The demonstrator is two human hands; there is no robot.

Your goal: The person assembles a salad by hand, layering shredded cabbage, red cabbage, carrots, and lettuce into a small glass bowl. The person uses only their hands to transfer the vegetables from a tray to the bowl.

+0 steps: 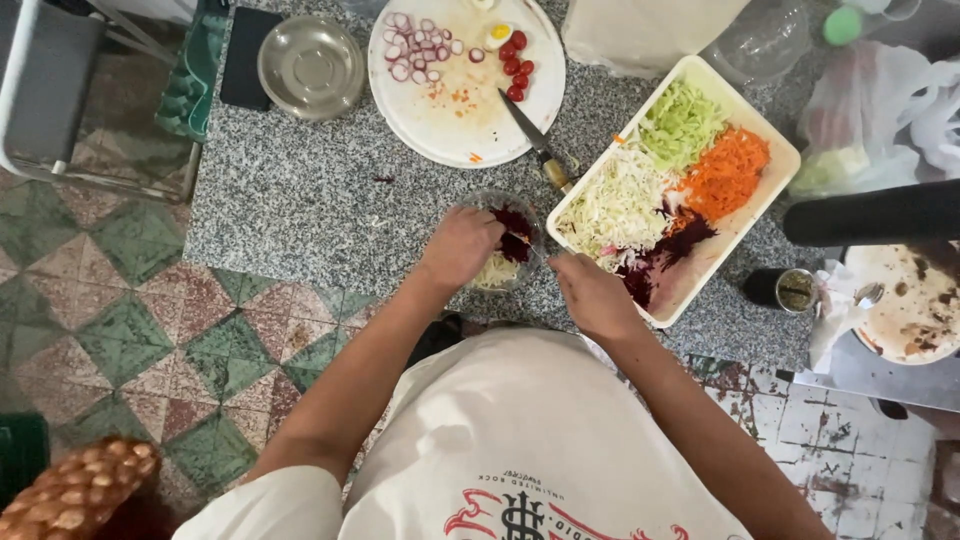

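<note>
While the left hand (pixel 458 247) is closing its grip on a pinch of dark beet shreds over the bowl (pixel 503 243), its fingers are dipping inside the rim. The bowl is sitting at the near edge of the desk (pixel 300 200), already holding pale cabbage and some beet. The right hand (pixel 595 293) is resting just beside it at the near corner of the tray (pixel 775 185); its fingers are curled, and I cannot tell whether they are holding anything. The tray is carrying cabbage, beet, carrot and green shreds in separate heaps. Farther back, a knife (pixel 530 135) is lying against the round board (pixel 440 120). Filling the bowl looks to be the step in hand; another pinch would call for reaching back into the tray.
</note>
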